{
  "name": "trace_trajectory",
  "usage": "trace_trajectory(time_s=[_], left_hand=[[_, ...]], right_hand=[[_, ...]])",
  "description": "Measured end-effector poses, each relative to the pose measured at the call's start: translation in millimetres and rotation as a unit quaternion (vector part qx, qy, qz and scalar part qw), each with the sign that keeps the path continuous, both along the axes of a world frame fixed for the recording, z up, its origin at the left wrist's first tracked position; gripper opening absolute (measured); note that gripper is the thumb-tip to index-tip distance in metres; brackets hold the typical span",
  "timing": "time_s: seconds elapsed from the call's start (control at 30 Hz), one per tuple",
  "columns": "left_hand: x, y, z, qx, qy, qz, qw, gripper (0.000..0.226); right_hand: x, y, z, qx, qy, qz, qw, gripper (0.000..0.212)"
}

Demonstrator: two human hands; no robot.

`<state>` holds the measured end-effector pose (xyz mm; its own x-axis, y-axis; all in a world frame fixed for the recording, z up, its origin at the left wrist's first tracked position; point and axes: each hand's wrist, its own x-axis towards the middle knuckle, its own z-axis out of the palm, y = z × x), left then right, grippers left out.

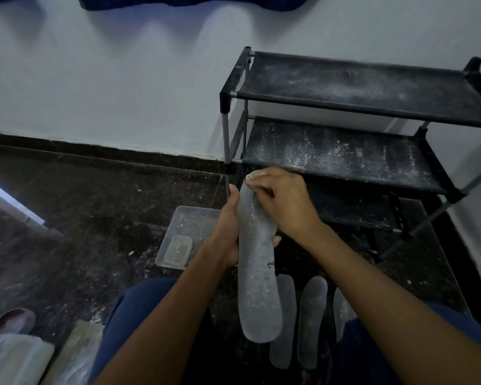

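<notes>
The fingers (261,173) of the right hand (283,207) are curled tight and pinch the toe end of a grey insole (257,287). Something small and pale shows at their tips, too small to identify. The left hand (228,232) grips the same insole around its middle, thumb up one edge and a fingertip showing round the other. The insole is held in the air above the person's lap, toe end away from them, with white specks across its face. The work looks like picking or rubbing that residue off the toe end. To do it well, the left hand should move up closer to the toe so the soft foam does not flex under the pressure, and the right hand should use short strokes outward over the edge. The heel needs to stay above the three insoles (311,315) lying side by side on the dark floor (95,204) between the knees, or loosened grit will fall onto them. It would be better to tilt the work toward the clear plastic tray (186,218) just to the left, which holds a small tub (178,247). Beyond the hands stands a black shoe rack (345,154), its shelves dusted white.
</notes>
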<state>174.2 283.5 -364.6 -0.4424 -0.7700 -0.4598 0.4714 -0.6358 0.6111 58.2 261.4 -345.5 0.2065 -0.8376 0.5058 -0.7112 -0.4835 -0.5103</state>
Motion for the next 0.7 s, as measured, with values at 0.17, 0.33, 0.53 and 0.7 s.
trace_trajectory(time_s=[0.17, 0.33, 0.53, 0.7], left_hand=[[-2, 4, 3, -0.02, -0.003, -0.024, 1.0, 0.074], [-3, 2, -1, -0.015, 0.009, -0.008, 1.0, 0.07], [-4, 3, -3, -0.024, -0.031, -0.034, 0.999, 0.074], [-2, 2, -3, -0.018, -0.033, -0.031, 0.999, 0.072]], right_hand=[[-10, -4, 3, -0.029, 0.029, -0.031, 0.999, 0.018], [6, 7, -1, -0.009, 0.088, 0.021, 0.996, 0.022], [-12, -3, 1, 0.001, 0.092, -0.058, 0.994, 0.024], [-3, 6, 4, 0.013, 0.143, 0.022, 0.989, 0.026]])
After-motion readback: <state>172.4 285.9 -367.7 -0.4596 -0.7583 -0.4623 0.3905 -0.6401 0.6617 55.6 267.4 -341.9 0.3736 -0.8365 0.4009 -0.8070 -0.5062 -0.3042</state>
